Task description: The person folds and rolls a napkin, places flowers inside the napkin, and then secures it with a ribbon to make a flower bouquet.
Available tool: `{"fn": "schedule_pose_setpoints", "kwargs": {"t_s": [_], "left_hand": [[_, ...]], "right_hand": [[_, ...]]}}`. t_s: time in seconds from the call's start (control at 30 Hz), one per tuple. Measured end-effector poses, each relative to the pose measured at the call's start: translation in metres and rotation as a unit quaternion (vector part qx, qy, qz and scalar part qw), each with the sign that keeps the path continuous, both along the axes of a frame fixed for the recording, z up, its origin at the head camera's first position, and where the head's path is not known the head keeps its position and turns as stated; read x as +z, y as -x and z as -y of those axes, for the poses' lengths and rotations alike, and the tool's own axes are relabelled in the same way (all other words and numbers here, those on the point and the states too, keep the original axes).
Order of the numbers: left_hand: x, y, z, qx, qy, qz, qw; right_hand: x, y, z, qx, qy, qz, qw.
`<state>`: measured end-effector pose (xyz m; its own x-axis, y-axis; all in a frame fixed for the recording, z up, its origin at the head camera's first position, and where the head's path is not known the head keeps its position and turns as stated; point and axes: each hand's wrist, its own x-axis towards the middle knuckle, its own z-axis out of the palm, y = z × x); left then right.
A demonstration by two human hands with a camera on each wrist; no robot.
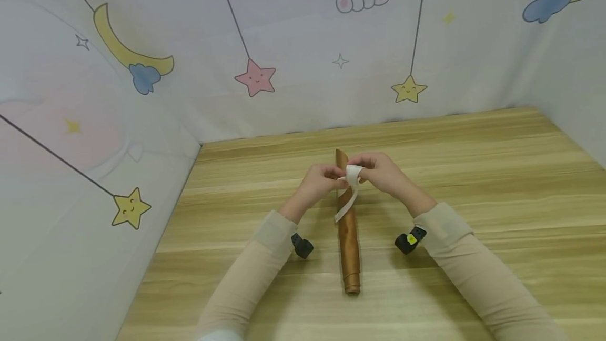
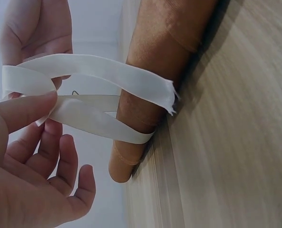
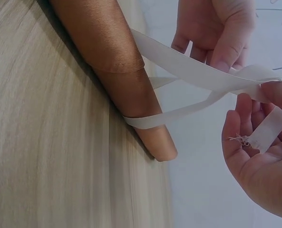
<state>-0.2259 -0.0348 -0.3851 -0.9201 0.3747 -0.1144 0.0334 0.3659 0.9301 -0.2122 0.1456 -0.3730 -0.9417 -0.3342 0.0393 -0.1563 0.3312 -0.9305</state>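
A brown roll of smooth, faintly ribbed material point(image 1: 349, 246) lies lengthwise on the table. Around its far part passes a white ribbon point(image 1: 352, 173), whose two sides rise to both hands. My left hand point(image 1: 316, 184) pinches the ribbon between thumb and index finger, its other fingers loosely bent, just left of the roll. On the other side, my right hand point(image 1: 382, 173) also pinches the ribbon, thumb on top. One frayed ribbon end hangs over the roll in the left wrist view; another frayed end lies across the right fingers point(image 3: 245, 124) in the right wrist view.
Underneath is a wood-grain table point(image 1: 227, 257). A pale cloth backdrop point(image 1: 303, 104) printed with stars and moons stands behind it and along the sides. Small black wrist cameras hang below the left cuff point(image 1: 274, 233) and right cuff point(image 1: 442, 225).
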Motion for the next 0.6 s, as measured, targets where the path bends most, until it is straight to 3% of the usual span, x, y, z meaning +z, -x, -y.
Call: {"fn": "schedule_pose_setpoints", "kwargs": {"t_s": [0.6], "left_hand": [[-0.0003, 0.0002, -0.0007, 0.010, 0.000, 0.000, 1.0000]], "right_hand": [[-0.0079, 0.0008, -0.0044, 0.031, -0.035, 0.020, 0.999]]}}
